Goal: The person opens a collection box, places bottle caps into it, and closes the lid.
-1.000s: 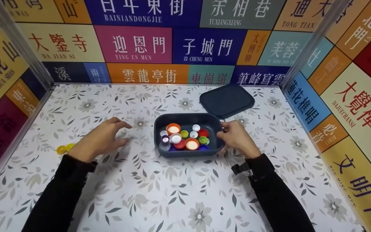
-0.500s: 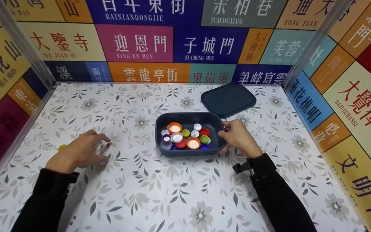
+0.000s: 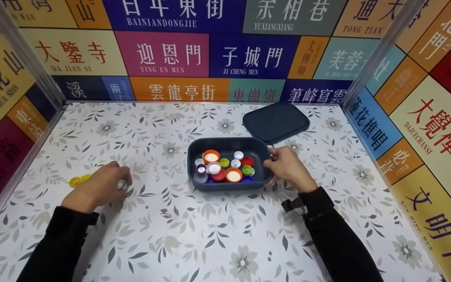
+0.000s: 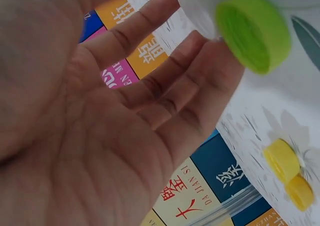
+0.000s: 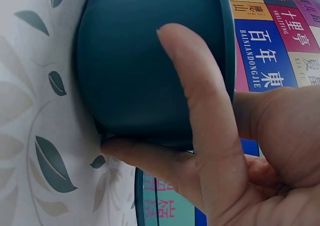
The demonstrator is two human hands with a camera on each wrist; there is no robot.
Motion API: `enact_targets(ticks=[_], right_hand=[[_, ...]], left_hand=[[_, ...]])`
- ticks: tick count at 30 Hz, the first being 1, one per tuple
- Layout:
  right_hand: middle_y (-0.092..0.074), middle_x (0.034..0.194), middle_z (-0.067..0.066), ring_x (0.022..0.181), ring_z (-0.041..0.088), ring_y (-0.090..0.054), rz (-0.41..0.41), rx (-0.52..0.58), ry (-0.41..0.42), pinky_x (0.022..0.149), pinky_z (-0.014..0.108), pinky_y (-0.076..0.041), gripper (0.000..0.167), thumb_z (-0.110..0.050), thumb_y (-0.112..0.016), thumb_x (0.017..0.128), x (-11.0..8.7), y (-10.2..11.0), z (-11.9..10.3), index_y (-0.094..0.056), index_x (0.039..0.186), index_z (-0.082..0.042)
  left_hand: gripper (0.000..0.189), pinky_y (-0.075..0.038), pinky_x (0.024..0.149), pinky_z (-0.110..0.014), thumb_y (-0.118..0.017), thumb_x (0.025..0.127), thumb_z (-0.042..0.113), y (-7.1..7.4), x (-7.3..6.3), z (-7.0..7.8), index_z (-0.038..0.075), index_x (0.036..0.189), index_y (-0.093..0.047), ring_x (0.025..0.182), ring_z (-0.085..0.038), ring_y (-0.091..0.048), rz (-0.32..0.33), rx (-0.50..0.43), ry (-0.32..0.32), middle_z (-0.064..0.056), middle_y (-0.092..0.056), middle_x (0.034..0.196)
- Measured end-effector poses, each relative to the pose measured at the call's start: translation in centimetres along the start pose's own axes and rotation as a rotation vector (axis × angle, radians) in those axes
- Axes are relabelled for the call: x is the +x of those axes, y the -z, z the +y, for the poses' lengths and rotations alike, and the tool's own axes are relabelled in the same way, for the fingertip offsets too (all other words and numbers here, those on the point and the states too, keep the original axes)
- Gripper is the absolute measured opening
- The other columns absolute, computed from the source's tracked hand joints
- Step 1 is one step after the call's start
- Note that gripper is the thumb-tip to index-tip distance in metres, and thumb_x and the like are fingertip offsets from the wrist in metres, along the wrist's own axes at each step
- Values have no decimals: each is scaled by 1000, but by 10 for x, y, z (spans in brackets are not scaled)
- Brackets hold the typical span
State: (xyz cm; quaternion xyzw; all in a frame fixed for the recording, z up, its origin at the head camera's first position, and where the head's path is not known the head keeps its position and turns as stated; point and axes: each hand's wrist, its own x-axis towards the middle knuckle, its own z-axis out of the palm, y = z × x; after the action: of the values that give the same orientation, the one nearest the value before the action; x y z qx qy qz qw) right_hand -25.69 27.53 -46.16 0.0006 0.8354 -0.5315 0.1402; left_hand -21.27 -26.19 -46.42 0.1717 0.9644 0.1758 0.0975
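Observation:
My left hand (image 3: 102,186) is low over the left part of the table, fingers curled, pinching a whitish bottle cap (image 3: 121,184). In the left wrist view that white cap (image 4: 197,13) shows at the fingertips, with a lime-green bottle cap (image 4: 255,33) right beside it. My right hand (image 3: 290,168) grips the right end of a dark blue box (image 3: 229,187), with fingers along its outer wall in the right wrist view. Inside the box lie several bottle caps: orange ones (image 3: 211,156), a red one (image 3: 247,161), plus white, green, purple and blue ones.
Two yellow caps (image 3: 80,180) lie on the table just left of my left hand. A dark blue lid (image 3: 276,122) rests behind the box, toward the right. Printed panels (image 3: 163,55) wall in the flower-patterned table (image 3: 194,243) at the back and sides.
My left hand has drawn back leftward from near the box with its fingers spread, then curled them around the white bottle cap. My right hand and the box have stayed in place.

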Motion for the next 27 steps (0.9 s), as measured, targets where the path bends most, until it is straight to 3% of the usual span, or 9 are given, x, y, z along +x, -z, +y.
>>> enact_targets(ticks=[6, 12, 15, 21, 27], right_hand=[[-80, 129, 40, 61, 22, -82, 8, -20, 17, 61, 43, -71, 56, 1, -62, 106, 0, -1, 1, -64, 162, 6], [-79, 134, 38, 59, 21, -82, 16, -19, 19, 57, 37, -70, 56, 0, -62, 106, 0, -1, 1, -64, 162, 5], [-78, 135, 39, 60, 21, -82, 11, -13, 11, 57, 36, -70, 56, 1, -62, 107, 0, -1, 0, -63, 163, 5], [-78, 134, 39, 59, 21, -82, 16, -13, 15, 57, 36, -69, 55, 0, -63, 106, 0, 0, 0, -64, 161, 5], [-78, 135, 39, 58, 22, -82, 23, -26, 10, 56, 37, -69, 56, 0, -63, 106, 2, -1, 1, -64, 162, 5]], left_hand=[[15, -60, 85, -45, -87, 91, 2, -1, 3, 4, 8, 103, -81, 91, -24, -64, 38, 27, -68, -13, -71, 102], [12, -64, 89, -49, -85, 97, 2, 1, 7, 19, 8, 107, -81, 94, -26, -67, 72, 24, -80, -14, -72, 105], [16, -63, 87, -50, -84, 96, -1, 2, 14, 30, 5, 110, -80, 91, -27, -66, 137, 12, -129, -17, -70, 105], [26, -66, 85, -51, -83, 89, -8, 3, 33, 65, 3, 113, -79, 93, -32, -70, 301, -11, -288, -20, -70, 108], [28, -68, 87, -50, -86, 89, -7, 3, 50, 105, 3, 113, -78, 98, -36, -72, 330, -5, -401, -21, -71, 111]])
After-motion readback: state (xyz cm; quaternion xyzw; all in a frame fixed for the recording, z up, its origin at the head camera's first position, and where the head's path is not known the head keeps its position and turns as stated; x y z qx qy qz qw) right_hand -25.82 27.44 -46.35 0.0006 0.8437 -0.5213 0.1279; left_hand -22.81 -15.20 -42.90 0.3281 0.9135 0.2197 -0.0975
